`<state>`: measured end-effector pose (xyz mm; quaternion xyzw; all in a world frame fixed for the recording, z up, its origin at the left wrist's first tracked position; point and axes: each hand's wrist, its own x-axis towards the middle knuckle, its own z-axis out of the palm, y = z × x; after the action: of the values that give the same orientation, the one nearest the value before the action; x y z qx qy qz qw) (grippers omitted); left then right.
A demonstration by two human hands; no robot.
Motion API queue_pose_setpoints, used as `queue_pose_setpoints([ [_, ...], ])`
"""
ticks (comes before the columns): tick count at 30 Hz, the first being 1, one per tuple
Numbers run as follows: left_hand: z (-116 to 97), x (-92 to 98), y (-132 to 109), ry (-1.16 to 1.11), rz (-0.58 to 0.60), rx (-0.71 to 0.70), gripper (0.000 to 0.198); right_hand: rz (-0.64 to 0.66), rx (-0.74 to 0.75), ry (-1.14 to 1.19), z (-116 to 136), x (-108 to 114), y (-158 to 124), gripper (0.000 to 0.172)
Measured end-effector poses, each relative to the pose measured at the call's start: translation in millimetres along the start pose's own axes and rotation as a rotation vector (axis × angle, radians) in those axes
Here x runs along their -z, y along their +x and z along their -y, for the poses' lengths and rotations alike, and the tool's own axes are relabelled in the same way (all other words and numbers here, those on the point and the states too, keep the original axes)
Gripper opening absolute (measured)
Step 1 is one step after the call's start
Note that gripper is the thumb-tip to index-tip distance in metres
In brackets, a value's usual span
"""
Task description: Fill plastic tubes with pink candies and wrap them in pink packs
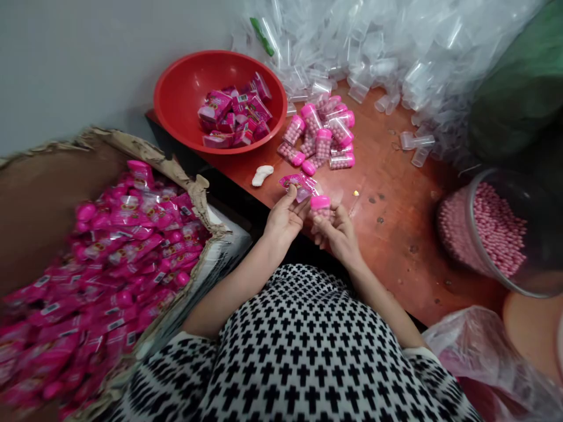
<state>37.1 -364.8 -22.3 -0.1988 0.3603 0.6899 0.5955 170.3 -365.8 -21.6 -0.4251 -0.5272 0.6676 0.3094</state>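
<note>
Left hand [285, 221]: fingers [291, 199] pinching pink sachet [299, 186]. Right hand [338, 237]: fingertips [329, 212] pressed around pink-capped clear plastic bottle [321, 208], just beside sachet. Both above desk [396, 246] edge; pink-filled bottles [324, 144] and red bowl [176, 94] beyond.

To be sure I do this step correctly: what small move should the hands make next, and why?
Probably slide the pink-capped bottle in the right hand into the pink packet in the left hand, because the two are held close together, and similar packets already lie in the red bowl.
</note>
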Motion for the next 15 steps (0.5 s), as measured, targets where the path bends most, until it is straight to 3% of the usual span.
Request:
queue_pose_setpoints([
  [7, 10, 1.7, -6, 0.075, 0.136, -0.096, 0.02, -0.057, 0.093, -0.057, -14, -5, 9, 0.041],
  [15, 11, 7.6, -7, 0.27, 0.272, -0.173, 0.038, -0.024, 0.062, -0.035, -17, -7, 14, 0.033],
])
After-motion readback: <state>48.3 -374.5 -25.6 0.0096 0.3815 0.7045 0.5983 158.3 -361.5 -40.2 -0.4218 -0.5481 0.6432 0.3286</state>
